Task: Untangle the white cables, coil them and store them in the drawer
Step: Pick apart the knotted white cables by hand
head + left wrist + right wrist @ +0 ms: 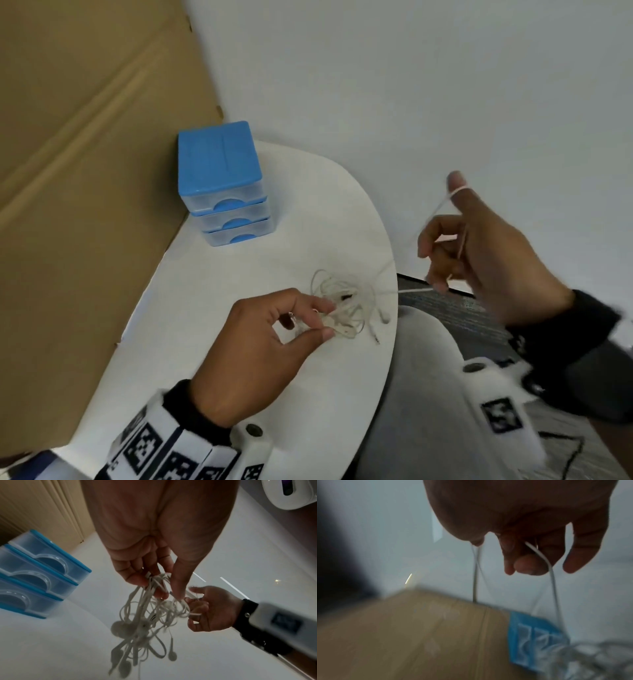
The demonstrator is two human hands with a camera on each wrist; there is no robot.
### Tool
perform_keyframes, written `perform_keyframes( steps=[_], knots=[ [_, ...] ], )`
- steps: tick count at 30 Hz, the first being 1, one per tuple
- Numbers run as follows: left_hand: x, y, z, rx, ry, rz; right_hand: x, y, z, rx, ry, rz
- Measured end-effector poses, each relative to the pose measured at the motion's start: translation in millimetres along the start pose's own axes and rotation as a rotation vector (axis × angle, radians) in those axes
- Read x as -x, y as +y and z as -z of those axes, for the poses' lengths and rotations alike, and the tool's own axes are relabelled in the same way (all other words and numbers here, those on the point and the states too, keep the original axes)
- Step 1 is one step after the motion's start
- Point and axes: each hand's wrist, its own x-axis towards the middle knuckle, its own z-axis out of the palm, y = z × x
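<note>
A tangle of thin white earphone cables (346, 301) lies near the right edge of the white table (239, 308). My left hand (301, 322) pinches the tangle between thumb and fingers; in the left wrist view the cables (147, 615) hang from those fingers (135, 577). My right hand (455, 240) is raised off the table's right edge with one strand (438, 209) looped over its thumb and running through its curled fingers. That strand (551, 569) shows in the right wrist view too. The blue-topped drawer unit (222, 185) stands at the back, its three drawers closed.
A tall cardboard sheet (85, 154) walls off the table's left side. White walls close the back and right. To the right of the table is a grey chair seat (428, 394) over dark carpet (462, 308).
</note>
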Motion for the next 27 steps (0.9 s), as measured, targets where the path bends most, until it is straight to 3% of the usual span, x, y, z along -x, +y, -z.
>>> perform_keyframes(
  steps=[2,5,7,12,15,20,27],
  knots=[
    [-0.1,-1.6,0.6,-0.006,-0.010,0.006,-12.0,0.3,7.6,-0.361,0.041,-0.130],
    [-2.7,-4.5,5.0,0.053,0.005,0.018,-23.7,4.9,20.4,-0.491,0.151,-0.104],
    [-5.1,-5.8,9.6,0.098,-0.003,0.017,-28.1,10.0,27.5,-0.462,0.182,-0.113],
    [-5.5,-8.6,19.2,0.148,-0.039,-0.015,-28.7,9.7,35.9,-0.423,0.058,-0.289],
    [-7.5,-14.0,18.6,0.111,-0.005,0.028,-32.3,10.2,36.4,-0.345,0.065,-0.242],
    [-8.9,-25.6,10.7,-0.159,0.143,0.136,-35.8,16.1,31.7,-0.204,0.077,-0.130],
    [-5.9,-46.5,6.1,-0.531,-0.080,0.209,-37.6,18.3,36.4,-0.051,0.031,-0.096]
  ],
)
